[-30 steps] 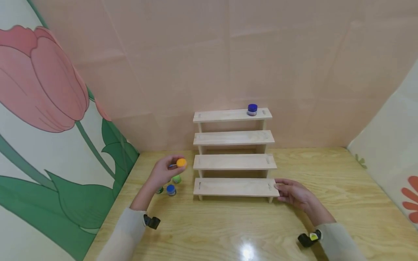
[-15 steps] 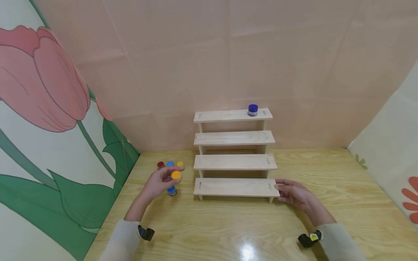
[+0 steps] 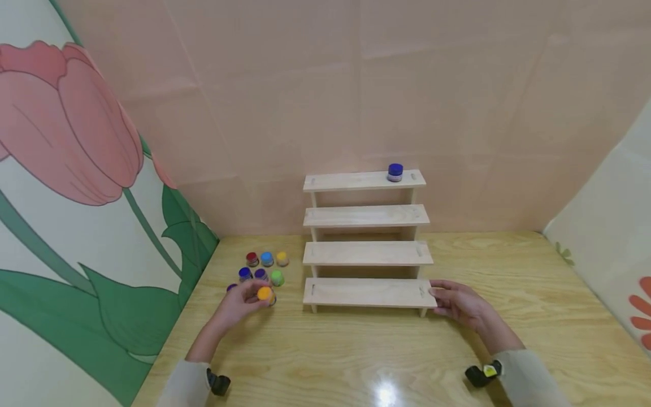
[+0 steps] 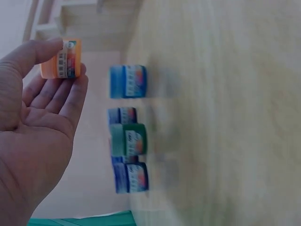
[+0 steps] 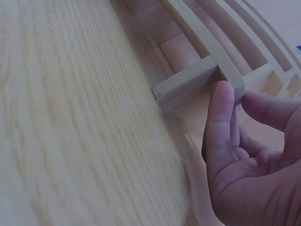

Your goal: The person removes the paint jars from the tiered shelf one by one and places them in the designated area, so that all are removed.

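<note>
My left hand (image 3: 235, 307) pinches a small jar with an orange lid (image 3: 265, 293) above the table, at the front of a group of jars. In the left wrist view, the orange jar (image 4: 61, 60) sits between thumb and fingertips, its printed label showing. A blue jar (image 4: 128, 82) and a green jar (image 4: 129, 140) stand on the table beside that hand. My right hand (image 3: 461, 305) grips the right end of the lowest step of a four-tier wooden rack (image 3: 368, 291), thumb and fingers on the board's corner (image 5: 239, 85). One dark blue jar (image 3: 395, 172) stands on the top step.
Behind the left hand stand jars with red (image 3: 252, 259), light blue (image 3: 267, 259), yellow (image 3: 282, 259), purple (image 3: 261, 275) and light green (image 3: 277, 277) lids. A pink backdrop (image 3: 254, 113) rises behind the table (image 3: 325, 356), with flower-printed panels at both sides.
My left hand has moved down and toward the near left with the orange jar, bringing the jars behind it into sight. The right hand has kept its grip on the rack.
</note>
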The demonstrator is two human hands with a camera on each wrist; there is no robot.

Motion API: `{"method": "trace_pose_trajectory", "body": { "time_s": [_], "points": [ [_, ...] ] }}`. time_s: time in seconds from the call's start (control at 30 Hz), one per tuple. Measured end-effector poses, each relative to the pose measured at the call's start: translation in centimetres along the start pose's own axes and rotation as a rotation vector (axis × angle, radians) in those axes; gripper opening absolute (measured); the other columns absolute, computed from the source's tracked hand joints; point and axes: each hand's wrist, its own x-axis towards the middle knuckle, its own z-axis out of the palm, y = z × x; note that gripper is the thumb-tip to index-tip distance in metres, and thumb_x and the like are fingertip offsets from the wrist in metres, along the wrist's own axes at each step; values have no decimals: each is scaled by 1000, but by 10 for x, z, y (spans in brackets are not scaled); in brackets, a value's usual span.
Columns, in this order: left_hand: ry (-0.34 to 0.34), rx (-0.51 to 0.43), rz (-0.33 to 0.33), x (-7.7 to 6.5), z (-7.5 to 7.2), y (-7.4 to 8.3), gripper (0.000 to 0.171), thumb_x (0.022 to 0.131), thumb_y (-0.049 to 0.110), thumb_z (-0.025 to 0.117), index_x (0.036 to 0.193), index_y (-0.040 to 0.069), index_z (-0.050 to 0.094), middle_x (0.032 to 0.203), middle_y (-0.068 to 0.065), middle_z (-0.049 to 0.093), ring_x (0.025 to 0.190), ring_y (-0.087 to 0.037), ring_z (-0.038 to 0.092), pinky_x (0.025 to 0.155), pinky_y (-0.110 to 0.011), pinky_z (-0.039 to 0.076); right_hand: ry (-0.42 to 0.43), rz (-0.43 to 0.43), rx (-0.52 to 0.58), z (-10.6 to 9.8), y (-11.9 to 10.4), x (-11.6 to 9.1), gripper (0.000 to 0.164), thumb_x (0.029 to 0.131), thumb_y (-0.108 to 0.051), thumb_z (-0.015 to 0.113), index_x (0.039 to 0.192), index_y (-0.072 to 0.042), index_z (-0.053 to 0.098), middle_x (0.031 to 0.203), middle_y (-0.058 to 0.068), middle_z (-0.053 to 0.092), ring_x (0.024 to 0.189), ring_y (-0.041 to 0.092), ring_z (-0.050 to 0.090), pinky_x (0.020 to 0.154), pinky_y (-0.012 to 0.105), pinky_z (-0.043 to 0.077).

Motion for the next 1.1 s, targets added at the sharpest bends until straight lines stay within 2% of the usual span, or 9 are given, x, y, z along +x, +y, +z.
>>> {"method": "trace_pose_trajectory", "body": {
  "time_s": [0.13, 0.37, 0.6, 0.87, 1.1],
  "points": [
    [-11, 5, -15, -6, -2, -11, 42, 92, 11, 76, 130, 2, 62, 129, -14, 65, 123, -33, 61, 102, -37, 54, 14, 9, 1, 0, 1, 0, 30, 102, -11, 60, 131, -8, 54, 96, -1, 72, 80, 12, 67, 77, 28, 61],
    [6, -1, -23, -12, -2, -26, 39, 92, 11, 75, 128, 3, 63, 130, -15, 64, 124, -35, 60, 99, -34, 56, 30, 7, -7, 0, 1, 1, 42, 102, -12, 61, 140, -1, 48, 97, -1, 71, 81, 12, 67, 77, 28, 61],
    [14, -9, -28, -14, -3, -31, 41, 91, 10, 76, 128, 3, 63, 128, -14, 64, 123, -33, 61, 100, -35, 55, 37, 9, 0, 1, 1, 0, 37, 101, -12, 61, 136, -4, 52, 95, 0, 71, 80, 12, 66, 77, 28, 61],
    [-20, -14, -26, -17, -2, -34, 40, 91, 11, 76, 127, 0, 62, 127, -16, 64, 121, -35, 61, 94, -29, 57, 37, 14, 18, -1, 1, 1, 31, 101, -12, 61, 131, -8, 56, 95, 0, 72, 79, 12, 66, 78, 29, 61],
    [-28, 29, -60, -17, 1, -36, 39, 89, 10, 78, 124, 2, 65, 125, -14, 66, 120, -34, 62, 100, -40, 55, 43, 18, 24, -1, 1, 1, 31, 101, -12, 61, 131, -8, 55, 94, 0, 72, 79, 12, 66, 77, 29, 62]
  ]
}}
